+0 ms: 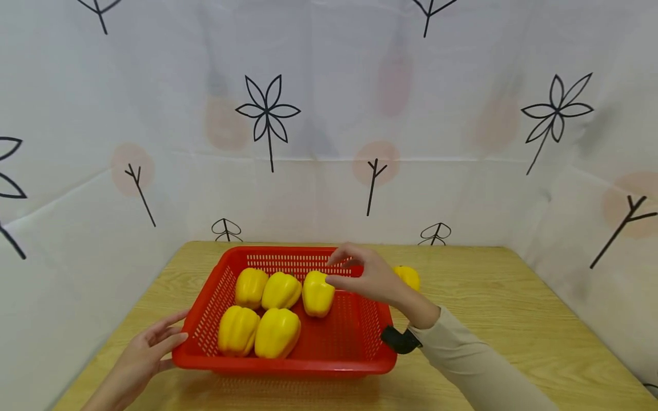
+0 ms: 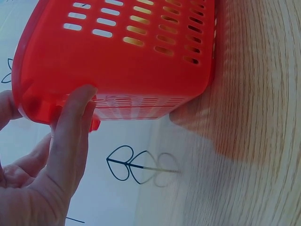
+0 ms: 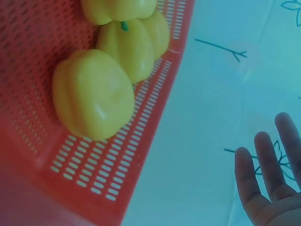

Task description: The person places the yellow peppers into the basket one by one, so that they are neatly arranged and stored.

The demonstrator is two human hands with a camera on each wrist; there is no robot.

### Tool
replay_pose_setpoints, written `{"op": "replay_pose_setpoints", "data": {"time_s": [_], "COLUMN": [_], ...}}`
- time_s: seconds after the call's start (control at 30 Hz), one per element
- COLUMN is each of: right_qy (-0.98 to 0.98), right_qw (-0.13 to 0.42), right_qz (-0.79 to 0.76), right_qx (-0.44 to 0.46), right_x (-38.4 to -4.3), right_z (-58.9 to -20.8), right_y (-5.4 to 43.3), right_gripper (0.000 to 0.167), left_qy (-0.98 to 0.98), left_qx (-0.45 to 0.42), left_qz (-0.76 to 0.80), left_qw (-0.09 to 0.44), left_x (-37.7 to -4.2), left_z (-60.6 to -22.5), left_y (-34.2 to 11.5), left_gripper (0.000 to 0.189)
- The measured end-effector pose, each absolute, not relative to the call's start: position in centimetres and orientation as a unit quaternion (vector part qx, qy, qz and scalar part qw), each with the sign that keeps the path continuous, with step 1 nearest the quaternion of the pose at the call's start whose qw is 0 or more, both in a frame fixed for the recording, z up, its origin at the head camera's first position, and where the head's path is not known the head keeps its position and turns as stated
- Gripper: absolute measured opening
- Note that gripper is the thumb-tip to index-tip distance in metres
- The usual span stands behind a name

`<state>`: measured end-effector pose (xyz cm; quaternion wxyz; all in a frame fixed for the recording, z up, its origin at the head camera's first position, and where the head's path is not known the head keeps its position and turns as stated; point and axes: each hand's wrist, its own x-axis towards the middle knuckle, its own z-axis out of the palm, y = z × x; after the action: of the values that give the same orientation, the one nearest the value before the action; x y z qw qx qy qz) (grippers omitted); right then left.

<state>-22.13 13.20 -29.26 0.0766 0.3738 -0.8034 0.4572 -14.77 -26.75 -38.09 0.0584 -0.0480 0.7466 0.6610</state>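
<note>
A red plastic basket [image 1: 360, 366] with slotted walls stands on the table, with several yellow bell peppers [image 1: 277, 334] in its left and middle part. My left hand [image 1: 149, 348] grips the basket's left side near the front corner; in the left wrist view, its thumb and fingers lie about the rim. Above the basket's right half hovers my right hand [image 1: 364, 274], holding nothing, fingers spread and a little bent. Nearest to its fingertips is one bell pepper [image 1: 317, 297]. The right wrist view shows the straight fingers [image 3: 270, 169] away from the peppers.
One more yellow bell pepper [image 1: 408, 277] is on the wooden table [image 1: 493, 319] right of the basket, partly hidden by my right forearm. A white cloth [image 1: 329, 194] printed with plant drawings hangs behind the table and along both sides.
</note>
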Motion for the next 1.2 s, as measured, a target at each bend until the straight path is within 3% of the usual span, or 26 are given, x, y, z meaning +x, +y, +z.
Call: {"op": "replay_pose_setpoints", "data": {"time_s": [0.4,1.2], "right_qy": [-0.829,-0.845], "right_qw": [0.096,0.164], "right_qz": [0.452,0.439], "right_qx": [0.315,0.257], "right_x": [-21.5,-21.3], "right_z": [-30.0,-32.7], "right_y": [16.0,21.1], "right_gripper": [0.019,0.019], "left_qy": [0.753,0.753], "left_qx": [-0.054,-0.057], "left_qz": [0.653,0.653], "left_qw": [0.063,0.066], "left_x": [-14.7,-14.6], "left_z": [-37.9,-37.7], "left_y": [-26.6,-26.5], "left_gripper": [0.061,0.063]}}
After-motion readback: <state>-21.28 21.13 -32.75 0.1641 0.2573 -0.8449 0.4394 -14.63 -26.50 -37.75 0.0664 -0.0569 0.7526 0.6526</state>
